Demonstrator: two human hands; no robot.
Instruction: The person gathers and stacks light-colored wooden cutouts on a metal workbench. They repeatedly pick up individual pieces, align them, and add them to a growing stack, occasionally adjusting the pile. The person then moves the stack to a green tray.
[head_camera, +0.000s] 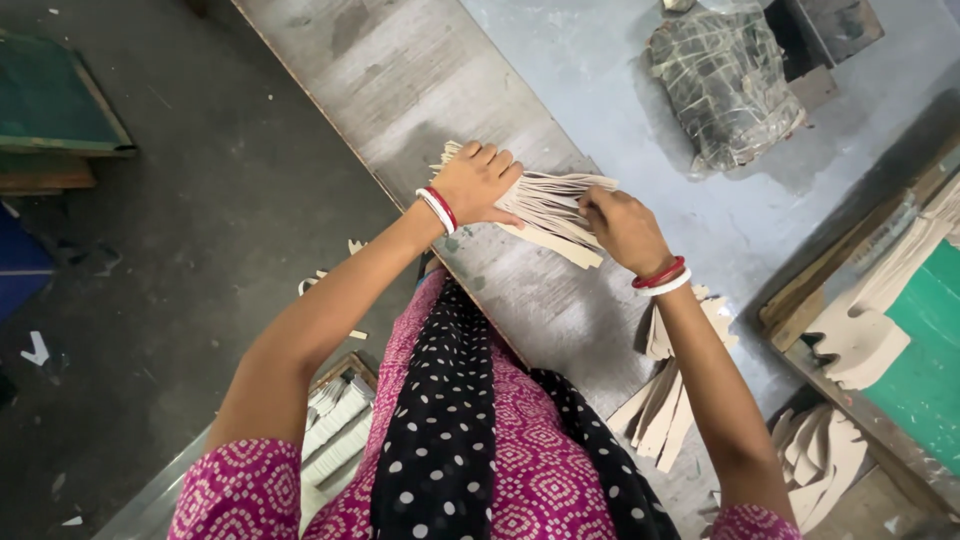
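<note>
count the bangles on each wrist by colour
Left wrist, by the left hand:
red bangle: 1
white bangle: 1
Right wrist, by the right hand:
red bangle: 1
white bangle: 1
By colour: red 2, white 2
Total: 4

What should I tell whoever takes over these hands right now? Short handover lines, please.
Left hand: pressed on top of the stack of thin beige strips, on the grey worktable.
Right hand: gripping the stack's near end.
Done: strips gathered into one fanned bundle.
Left: bundle not yet squared; loose strips lie beside the right forearm, more pieces further right.
</note>
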